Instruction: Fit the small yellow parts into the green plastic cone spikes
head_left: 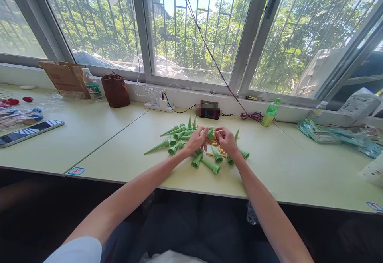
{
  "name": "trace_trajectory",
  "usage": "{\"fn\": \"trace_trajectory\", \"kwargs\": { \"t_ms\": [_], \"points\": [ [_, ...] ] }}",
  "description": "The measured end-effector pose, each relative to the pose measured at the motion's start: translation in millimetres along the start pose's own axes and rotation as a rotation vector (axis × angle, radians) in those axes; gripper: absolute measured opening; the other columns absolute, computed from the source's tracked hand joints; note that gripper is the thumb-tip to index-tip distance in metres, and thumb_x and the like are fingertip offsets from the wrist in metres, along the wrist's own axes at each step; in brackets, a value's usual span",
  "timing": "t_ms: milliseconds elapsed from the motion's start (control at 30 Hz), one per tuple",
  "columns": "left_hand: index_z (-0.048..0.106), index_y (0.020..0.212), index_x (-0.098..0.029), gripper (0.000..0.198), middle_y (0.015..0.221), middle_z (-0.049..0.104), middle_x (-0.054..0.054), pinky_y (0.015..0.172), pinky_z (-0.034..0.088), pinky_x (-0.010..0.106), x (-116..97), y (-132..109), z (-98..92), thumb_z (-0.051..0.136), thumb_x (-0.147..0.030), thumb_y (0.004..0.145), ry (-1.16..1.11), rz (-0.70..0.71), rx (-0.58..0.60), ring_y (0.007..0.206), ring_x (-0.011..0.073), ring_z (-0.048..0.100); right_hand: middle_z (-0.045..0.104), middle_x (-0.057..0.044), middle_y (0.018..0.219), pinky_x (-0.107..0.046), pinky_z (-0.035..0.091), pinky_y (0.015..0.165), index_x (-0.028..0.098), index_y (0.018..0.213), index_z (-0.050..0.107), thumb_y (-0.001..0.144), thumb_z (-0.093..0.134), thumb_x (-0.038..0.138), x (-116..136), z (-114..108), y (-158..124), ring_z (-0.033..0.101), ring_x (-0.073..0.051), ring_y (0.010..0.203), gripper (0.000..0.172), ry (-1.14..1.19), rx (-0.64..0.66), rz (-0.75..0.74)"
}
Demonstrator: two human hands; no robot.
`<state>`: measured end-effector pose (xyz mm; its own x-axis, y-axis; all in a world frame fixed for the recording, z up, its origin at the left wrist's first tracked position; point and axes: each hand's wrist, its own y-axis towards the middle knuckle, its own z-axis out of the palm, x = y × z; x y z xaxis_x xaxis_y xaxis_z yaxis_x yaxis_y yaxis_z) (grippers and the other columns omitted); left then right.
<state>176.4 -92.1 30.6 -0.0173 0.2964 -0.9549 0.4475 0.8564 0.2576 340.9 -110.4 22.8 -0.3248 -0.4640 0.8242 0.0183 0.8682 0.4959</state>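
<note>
Several green plastic cones (157, 146) lie in a loose pile on the pale table, a few of them standing point up. Small yellow pieces (222, 151) are scattered among them, mostly below my right hand. My left hand (198, 139) is over the middle of the pile, its fingers bent around a green cone part (210, 132). Close beside it on the right, my right hand (226, 138) has thumb and fingertips pinched together at that part's edge; anything between them is too small to make out.
Behind the pile are a phone-like device (208, 110), a power strip (163, 106) and cables. A green bottle (271, 112) stands to the right, a brown bag (115, 90) back left. A large phone (30, 132) and plastic packages (335, 133) lie farther out.
</note>
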Motion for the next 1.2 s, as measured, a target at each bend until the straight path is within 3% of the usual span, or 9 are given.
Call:
{"fn": "trace_trajectory", "kwargs": {
  "t_ms": [433,733,1033,1200],
  "points": [
    [0.046,0.111,-0.016,0.057,0.074,0.070,0.006,0.036,0.041,0.018,-9,-4,-1.0,0.065,-0.058,0.078,-0.043,-0.048,0.053,0.045,0.0122,0.060,0.061,-0.002,0.065,-0.025,0.042,0.047,0.020,0.089,0.057,0.083,0.055,0.047,6,-2,-3,0.057,-0.016,0.052,0.027,-0.023,0.003,0.006],
    [0.044,0.119,-0.018,0.059,0.073,0.063,-0.001,0.041,0.043,0.018,3,-3,-3.2,0.067,-0.053,0.078,0.069,0.072,0.081,0.051,0.0120,0.062,0.058,-0.001,0.060,-0.025,0.040,0.045,0.020,0.090,0.055,0.083,0.055,0.049,6,-2,-2,0.055,-0.016,0.050,0.030,0.002,0.003,0.022],
    [0.045,0.122,-0.020,0.062,0.107,0.065,0.011,0.050,0.049,0.022,4,-4,-3.1,0.073,-0.047,0.074,0.303,0.148,0.007,0.050,0.0098,0.063,0.057,0.000,0.059,-0.026,0.040,0.044,0.021,0.091,0.054,0.082,0.055,0.052,2,-2,0,0.054,-0.016,0.048,0.032,0.030,-0.005,0.039],
    [0.045,0.122,-0.020,0.059,0.107,0.068,0.011,0.051,0.049,0.023,4,-4,-3.9,0.070,-0.046,0.076,0.347,0.197,0.011,0.049,0.0105,0.062,0.060,-0.001,0.061,-0.026,0.040,0.044,0.021,0.091,0.054,0.082,0.055,0.053,2,-2,0,0.055,-0.017,0.049,0.033,0.021,0.001,0.049]
  ]
}}
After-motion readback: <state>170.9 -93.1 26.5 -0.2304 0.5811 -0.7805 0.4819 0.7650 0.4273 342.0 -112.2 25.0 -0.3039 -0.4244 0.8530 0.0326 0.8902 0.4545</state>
